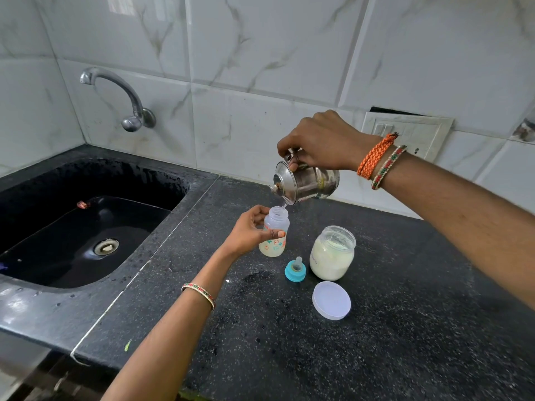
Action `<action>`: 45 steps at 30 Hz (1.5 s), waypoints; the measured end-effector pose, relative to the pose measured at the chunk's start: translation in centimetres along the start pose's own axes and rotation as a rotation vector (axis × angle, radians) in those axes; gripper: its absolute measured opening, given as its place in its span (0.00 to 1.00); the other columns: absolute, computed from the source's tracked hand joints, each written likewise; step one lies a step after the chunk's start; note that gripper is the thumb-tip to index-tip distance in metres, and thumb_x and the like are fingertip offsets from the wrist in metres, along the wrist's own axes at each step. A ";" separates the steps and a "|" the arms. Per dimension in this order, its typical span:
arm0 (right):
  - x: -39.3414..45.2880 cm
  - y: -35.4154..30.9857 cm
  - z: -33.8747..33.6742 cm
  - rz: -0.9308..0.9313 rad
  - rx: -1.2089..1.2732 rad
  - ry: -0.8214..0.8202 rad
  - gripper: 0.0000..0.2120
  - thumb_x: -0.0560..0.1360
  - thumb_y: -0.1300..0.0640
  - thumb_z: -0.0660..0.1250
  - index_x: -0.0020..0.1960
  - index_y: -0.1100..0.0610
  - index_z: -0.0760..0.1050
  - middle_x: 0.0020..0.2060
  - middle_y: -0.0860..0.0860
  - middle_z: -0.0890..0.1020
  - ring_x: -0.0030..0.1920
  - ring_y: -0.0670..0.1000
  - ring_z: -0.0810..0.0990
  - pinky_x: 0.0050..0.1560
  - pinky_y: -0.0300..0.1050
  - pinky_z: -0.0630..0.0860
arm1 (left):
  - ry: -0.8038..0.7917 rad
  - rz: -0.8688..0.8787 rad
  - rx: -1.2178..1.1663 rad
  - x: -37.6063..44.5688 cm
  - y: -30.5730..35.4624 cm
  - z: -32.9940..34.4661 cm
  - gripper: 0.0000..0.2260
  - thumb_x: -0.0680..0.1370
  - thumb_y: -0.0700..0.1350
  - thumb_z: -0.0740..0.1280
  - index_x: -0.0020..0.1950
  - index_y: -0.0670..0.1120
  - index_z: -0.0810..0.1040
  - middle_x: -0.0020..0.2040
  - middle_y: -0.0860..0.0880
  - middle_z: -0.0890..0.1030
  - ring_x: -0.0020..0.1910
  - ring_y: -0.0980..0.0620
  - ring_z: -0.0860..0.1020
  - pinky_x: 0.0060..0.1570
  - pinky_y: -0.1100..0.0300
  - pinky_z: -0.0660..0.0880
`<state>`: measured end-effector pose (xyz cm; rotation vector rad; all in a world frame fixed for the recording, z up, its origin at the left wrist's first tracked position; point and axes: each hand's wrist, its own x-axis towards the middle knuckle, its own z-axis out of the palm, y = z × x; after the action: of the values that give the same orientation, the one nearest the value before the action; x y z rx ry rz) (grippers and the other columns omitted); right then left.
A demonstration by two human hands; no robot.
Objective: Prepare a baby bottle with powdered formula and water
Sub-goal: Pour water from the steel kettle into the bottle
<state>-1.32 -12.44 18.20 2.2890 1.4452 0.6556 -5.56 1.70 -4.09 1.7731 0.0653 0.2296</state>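
Observation:
My left hand (249, 231) grips a small clear baby bottle (275, 235) that stands upright on the black counter, with pale contents in its lower part. My right hand (321, 140) holds a steel kettle (307, 182) by its top handle. The kettle is tilted to the left with its spout right over the bottle's open mouth, and a thin stream of water shows there. An open clear jar of white powder (333, 253) stands to the right of the bottle. The blue cap with its teat (295, 270) and the jar's white lid (331, 300) lie on the counter nearby.
A black sink (86, 238) is set in the granite counter (376, 342) at the left, with a steel tap (121, 96) on the tiled wall above it. A switch plate (408, 134) sits on the wall behind my right wrist.

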 end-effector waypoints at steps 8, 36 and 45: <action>0.1 -0.2 -0.1 -0.018 -0.020 0.004 0.09 0.77 0.55 0.62 0.55 0.49 0.77 0.46 0.52 0.82 0.41 0.55 0.75 0.39 0.45 0.64 | -0.003 -0.006 0.002 0.0 -0.1 0.0 0.23 0.67 0.40 0.78 0.58 0.42 0.74 0.55 0.46 0.82 0.56 0.48 0.80 0.62 0.48 0.74; -0.3 -2.1 -0.4 -0.160 -0.166 -0.064 0.09 0.78 0.56 0.59 0.54 0.50 0.77 0.46 0.49 0.82 0.44 0.56 0.79 0.37 0.46 0.65 | -0.001 0.011 0.020 0.2 -0.3 0.2 0.25 0.64 0.45 0.79 0.58 0.43 0.75 0.56 0.48 0.82 0.57 0.51 0.79 0.65 0.47 0.72; -0.6 -0.8 1.5 -0.051 0.045 0.013 0.09 0.76 0.54 0.63 0.55 0.49 0.77 0.45 0.48 0.83 0.45 0.54 0.79 0.38 0.44 0.66 | 0.015 0.018 0.002 0.1 -0.4 0.1 0.24 0.65 0.42 0.79 0.58 0.42 0.75 0.54 0.48 0.82 0.54 0.53 0.80 0.63 0.49 0.73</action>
<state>-1.30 -12.78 16.43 2.2768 1.5339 0.6304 -5.38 1.66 -4.46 1.7746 0.0606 0.2556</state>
